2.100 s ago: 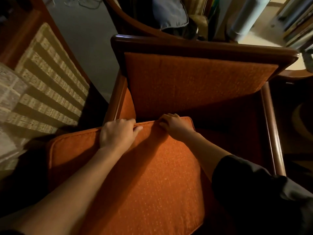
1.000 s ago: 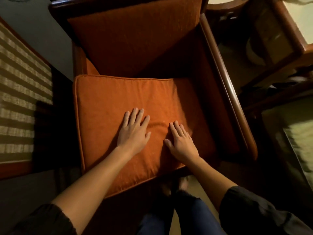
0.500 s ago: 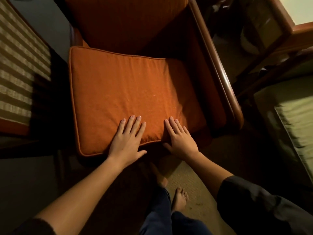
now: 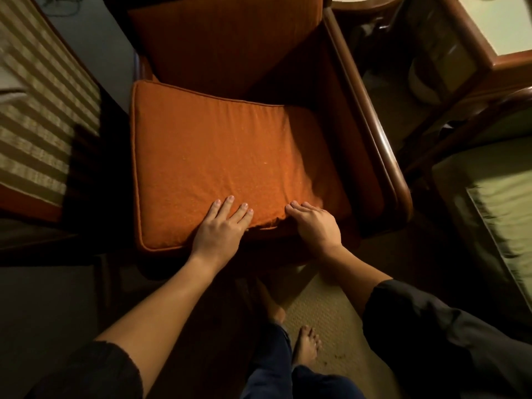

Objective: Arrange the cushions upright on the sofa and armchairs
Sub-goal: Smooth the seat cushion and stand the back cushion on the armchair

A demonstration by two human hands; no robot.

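Cushion [image 4: 218, 156] lies flat, long axis across armchair [image 4: 371, 133].

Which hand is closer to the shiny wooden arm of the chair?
Right. The right hand lies near the wooden armrest; the left hand rests mid-front on the orange cushion, farther away.

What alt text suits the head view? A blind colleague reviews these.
Both hands, left hand and right hand, press the front edge of an orange seat cushion lying flat in a wooden armchair; bare feet stand below.
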